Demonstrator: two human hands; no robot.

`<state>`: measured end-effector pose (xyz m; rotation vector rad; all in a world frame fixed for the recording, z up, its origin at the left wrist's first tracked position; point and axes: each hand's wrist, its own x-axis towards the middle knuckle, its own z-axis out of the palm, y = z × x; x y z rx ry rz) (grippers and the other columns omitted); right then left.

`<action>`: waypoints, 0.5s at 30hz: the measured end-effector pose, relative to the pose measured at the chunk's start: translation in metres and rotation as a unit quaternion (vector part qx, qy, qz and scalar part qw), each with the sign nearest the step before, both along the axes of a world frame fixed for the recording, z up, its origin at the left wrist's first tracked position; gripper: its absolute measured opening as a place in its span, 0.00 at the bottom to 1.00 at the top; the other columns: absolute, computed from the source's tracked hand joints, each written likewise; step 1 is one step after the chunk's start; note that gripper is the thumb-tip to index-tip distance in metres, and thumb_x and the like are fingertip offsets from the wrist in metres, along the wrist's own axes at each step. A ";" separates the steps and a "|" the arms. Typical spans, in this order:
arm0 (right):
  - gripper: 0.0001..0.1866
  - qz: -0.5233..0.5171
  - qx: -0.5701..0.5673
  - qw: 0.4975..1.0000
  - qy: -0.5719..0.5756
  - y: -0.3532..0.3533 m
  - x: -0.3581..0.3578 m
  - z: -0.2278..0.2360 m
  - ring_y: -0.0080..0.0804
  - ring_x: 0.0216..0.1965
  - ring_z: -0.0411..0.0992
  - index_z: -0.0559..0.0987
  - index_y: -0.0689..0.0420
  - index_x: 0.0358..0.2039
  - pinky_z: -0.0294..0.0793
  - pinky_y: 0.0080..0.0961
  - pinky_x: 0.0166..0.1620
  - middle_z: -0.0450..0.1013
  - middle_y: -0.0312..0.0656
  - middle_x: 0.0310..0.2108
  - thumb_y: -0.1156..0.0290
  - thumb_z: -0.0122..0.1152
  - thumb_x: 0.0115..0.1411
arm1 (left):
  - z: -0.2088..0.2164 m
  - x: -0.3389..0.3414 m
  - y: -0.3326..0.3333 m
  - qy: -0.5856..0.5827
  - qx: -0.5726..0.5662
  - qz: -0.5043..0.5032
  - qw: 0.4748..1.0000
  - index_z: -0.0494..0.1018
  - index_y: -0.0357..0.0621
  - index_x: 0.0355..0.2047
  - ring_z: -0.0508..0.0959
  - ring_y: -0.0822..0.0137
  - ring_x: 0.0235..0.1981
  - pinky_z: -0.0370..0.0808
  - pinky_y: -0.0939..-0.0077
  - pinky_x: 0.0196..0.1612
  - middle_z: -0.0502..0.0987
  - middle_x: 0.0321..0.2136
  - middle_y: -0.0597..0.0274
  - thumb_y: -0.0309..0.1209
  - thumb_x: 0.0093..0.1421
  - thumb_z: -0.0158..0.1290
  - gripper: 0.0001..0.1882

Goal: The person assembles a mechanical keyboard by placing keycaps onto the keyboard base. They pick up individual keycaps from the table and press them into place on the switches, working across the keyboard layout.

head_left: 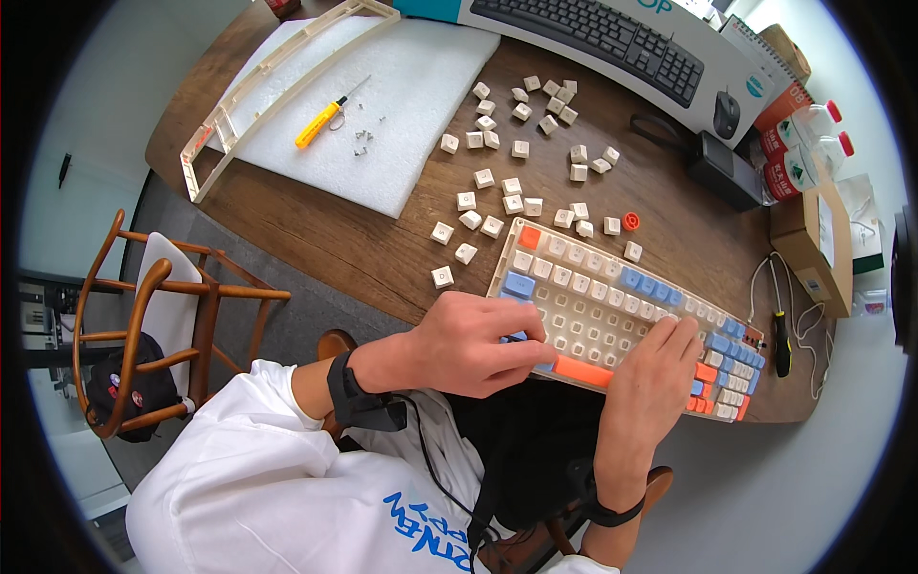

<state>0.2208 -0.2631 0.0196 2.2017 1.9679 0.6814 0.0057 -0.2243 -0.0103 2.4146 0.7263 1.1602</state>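
Observation:
A mechanical keyboard (593,325) with cream, blue and orange keycaps lies tilted at the table's near edge. Many keycaps are off its left and middle, baring pale switches. My left hand (483,346) is closed over its left end, fingers pinched at the blue keys; a small dark bit shows between them, too hidden to name. My right hand (655,383) bears down on the right half, its fingers together over the keys and hiding some. Beyond the keyboard, loose cream keycaps (513,205) are scattered on the wood, with a round orange piece (630,221) near them.
On a white foam sheet (421,115) at the far left lie a cream keyboard frame (258,120), a yellow screwdriver (320,122) and several screws (360,143). A keyboard box (612,48), bottles (794,163), a carton (813,244) and another screwdriver (782,344) are right. A chair (163,287) stands left.

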 end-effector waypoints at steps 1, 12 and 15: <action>0.06 0.000 0.001 1.000 0.001 0.000 0.000 0.000 0.38 0.43 0.71 0.73 0.62 0.38 0.77 0.29 0.44 0.66 0.43 0.42 0.79 0.59 0.62 | -0.001 0.000 0.000 -0.001 0.008 -0.001 1.000 0.81 0.52 0.36 0.80 0.69 0.26 0.75 0.73 0.23 0.76 0.30 0.70 0.22 0.49 0.64 0.13; 0.07 0.009 0.028 1.000 -0.003 -0.001 0.005 -0.009 0.38 0.44 0.71 0.74 0.61 0.40 0.78 0.29 0.44 0.67 0.44 0.44 0.77 0.59 0.62 | 0.008 0.000 -0.002 -0.002 -0.020 -0.002 1.000 0.82 0.50 0.37 0.80 0.67 0.26 0.75 0.73 0.23 0.78 0.31 0.68 0.21 0.52 0.63 0.12; 0.06 0.018 0.045 0.999 -0.001 -0.002 0.007 -0.011 0.38 0.44 0.72 0.75 0.61 0.39 0.78 0.29 0.43 0.67 0.43 0.43 0.77 0.59 0.61 | 0.024 -0.003 0.000 -0.010 -0.056 -0.017 0.998 0.82 0.48 0.38 0.81 0.65 0.26 0.76 0.72 0.25 0.78 0.33 0.65 0.20 0.55 0.62 0.11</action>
